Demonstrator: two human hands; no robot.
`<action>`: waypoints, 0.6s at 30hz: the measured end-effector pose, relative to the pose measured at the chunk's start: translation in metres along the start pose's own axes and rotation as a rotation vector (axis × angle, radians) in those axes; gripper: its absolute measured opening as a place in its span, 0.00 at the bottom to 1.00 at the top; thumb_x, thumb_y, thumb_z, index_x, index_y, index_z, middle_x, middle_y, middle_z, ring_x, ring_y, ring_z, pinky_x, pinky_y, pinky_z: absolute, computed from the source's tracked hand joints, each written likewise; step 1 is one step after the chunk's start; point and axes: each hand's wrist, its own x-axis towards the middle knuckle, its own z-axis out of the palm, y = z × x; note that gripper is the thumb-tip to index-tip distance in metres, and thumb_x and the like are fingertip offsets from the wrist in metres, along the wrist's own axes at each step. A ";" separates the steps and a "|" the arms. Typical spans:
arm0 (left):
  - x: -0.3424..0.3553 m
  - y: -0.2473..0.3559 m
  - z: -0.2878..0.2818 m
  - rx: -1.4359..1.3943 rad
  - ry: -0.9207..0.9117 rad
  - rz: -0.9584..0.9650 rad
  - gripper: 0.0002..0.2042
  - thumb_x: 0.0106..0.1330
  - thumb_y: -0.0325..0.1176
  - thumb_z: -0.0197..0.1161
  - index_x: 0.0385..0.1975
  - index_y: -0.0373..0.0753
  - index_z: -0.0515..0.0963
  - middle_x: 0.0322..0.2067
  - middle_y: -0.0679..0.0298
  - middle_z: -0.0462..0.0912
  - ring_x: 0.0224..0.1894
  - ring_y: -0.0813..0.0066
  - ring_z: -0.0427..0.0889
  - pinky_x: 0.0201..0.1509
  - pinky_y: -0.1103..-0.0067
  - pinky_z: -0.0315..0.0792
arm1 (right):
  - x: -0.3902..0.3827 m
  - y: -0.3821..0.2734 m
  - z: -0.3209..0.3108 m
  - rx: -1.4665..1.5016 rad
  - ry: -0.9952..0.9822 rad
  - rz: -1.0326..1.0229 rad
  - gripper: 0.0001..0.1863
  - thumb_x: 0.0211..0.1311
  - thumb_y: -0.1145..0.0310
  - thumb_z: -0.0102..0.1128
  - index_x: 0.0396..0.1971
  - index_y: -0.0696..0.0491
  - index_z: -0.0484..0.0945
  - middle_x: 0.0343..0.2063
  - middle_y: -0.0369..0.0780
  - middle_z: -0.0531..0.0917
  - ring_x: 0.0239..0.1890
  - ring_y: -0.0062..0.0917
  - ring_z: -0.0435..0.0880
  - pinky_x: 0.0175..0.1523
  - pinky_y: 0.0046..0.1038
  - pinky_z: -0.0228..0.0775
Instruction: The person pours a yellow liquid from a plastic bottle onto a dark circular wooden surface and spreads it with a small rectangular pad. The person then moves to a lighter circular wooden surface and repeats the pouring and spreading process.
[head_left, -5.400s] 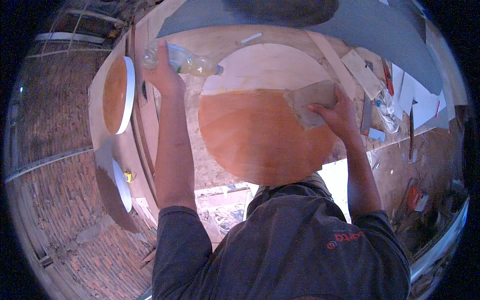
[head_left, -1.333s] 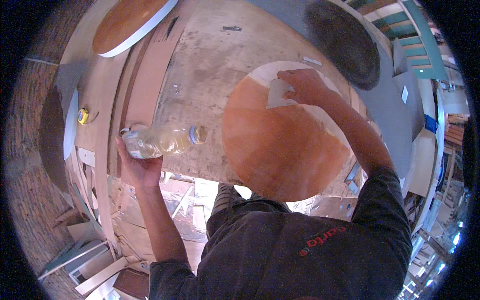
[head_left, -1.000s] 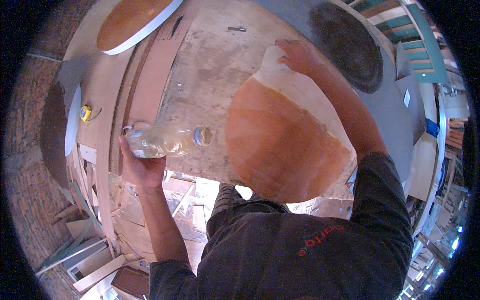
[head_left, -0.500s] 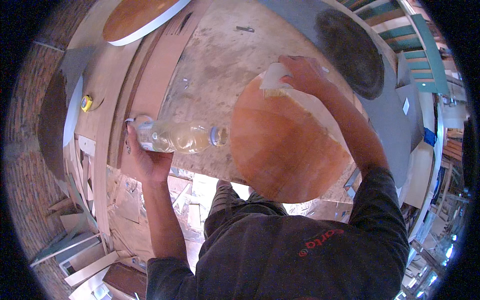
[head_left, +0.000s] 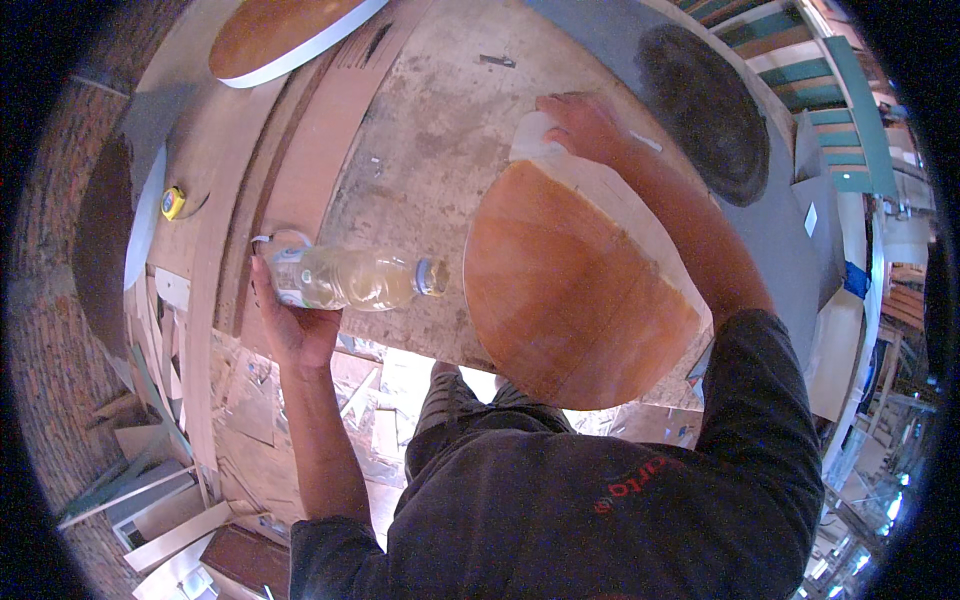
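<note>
My left hand (head_left: 300,330) is closed around a clear plastic bottle (head_left: 350,277) of pale yellowish liquid, held on its side with the neck pointing right. Just right of the neck is a round wooden board (head_left: 580,290) with an orange-brown face and a pale band along its upper right side. At the board's far end my right hand (head_left: 590,125) grips a white flat piece (head_left: 530,137); I cannot make out whether it is a cloth or a spreader. My right forearm passes over the board's pale side.
A worn wooden worktop (head_left: 430,130) lies beneath. On the left are long planks (head_left: 300,170) and a yellow tape measure (head_left: 173,203). A white-edged round top (head_left: 290,40) sits at the far left. A dark round patch (head_left: 705,110) marks the grey sheet at right. Offcuts litter the floor.
My right hand has moved a little farther away and to the left with the white piece, which is now at the board's far tip. My left hand and the bottle have hardly moved.
</note>
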 end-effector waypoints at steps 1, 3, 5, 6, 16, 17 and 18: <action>-0.001 0.001 0.001 -0.004 0.001 -0.003 0.28 0.71 0.60 0.62 0.59 0.43 0.75 0.53 0.59 0.82 0.55 0.60 0.83 0.60 0.58 0.78 | 0.006 0.006 0.004 -0.001 0.022 0.012 0.23 0.54 0.61 0.72 0.49 0.52 0.79 0.42 0.46 0.87 0.49 0.46 0.85 0.53 0.46 0.76; 0.000 0.001 0.001 -0.004 -0.007 -0.005 0.28 0.71 0.60 0.62 0.59 0.43 0.75 0.54 0.59 0.82 0.56 0.60 0.82 0.61 0.58 0.77 | 0.008 0.025 0.011 -0.042 0.076 0.055 0.25 0.54 0.58 0.73 0.50 0.52 0.78 0.44 0.47 0.87 0.51 0.46 0.84 0.55 0.46 0.75; -0.002 0.005 -0.002 0.002 0.001 0.007 0.28 0.71 0.60 0.62 0.59 0.43 0.75 0.53 0.59 0.82 0.56 0.60 0.82 0.61 0.58 0.77 | 0.013 0.018 -0.001 -0.093 0.067 0.202 0.27 0.54 0.56 0.74 0.52 0.52 0.78 0.46 0.48 0.86 0.53 0.46 0.84 0.56 0.45 0.75; -0.005 0.007 -0.004 0.004 0.010 0.016 0.28 0.70 0.60 0.62 0.59 0.43 0.75 0.53 0.60 0.82 0.55 0.60 0.82 0.61 0.59 0.77 | 0.012 -0.006 -0.040 -0.132 0.029 0.329 0.29 0.53 0.55 0.75 0.53 0.52 0.78 0.48 0.49 0.86 0.54 0.46 0.83 0.57 0.45 0.75; 0.012 -0.003 0.001 0.007 -0.046 -0.054 0.27 0.69 0.60 0.64 0.55 0.44 0.78 0.49 0.62 0.84 0.53 0.63 0.84 0.59 0.61 0.78 | -0.141 -0.032 -0.051 -0.010 -0.215 0.639 0.42 0.50 0.53 0.78 0.63 0.55 0.73 0.48 0.53 0.86 0.52 0.51 0.84 0.57 0.48 0.76; 0.014 -0.005 0.003 0.001 -0.048 -0.067 0.26 0.69 0.60 0.64 0.54 0.44 0.78 0.49 0.62 0.85 0.53 0.63 0.84 0.59 0.61 0.79 | -0.143 -0.030 -0.052 -0.007 -0.224 0.698 0.41 0.51 0.52 0.77 0.65 0.52 0.72 0.50 0.51 0.85 0.53 0.51 0.84 0.57 0.48 0.76; 0.015 -0.007 0.007 0.021 -0.048 -0.069 0.26 0.69 0.60 0.64 0.54 0.44 0.78 0.48 0.62 0.85 0.53 0.63 0.84 0.59 0.62 0.79 | -0.144 -0.025 -0.055 -0.005 -0.234 0.756 0.41 0.52 0.51 0.75 0.66 0.50 0.72 0.52 0.49 0.85 0.54 0.50 0.84 0.58 0.49 0.77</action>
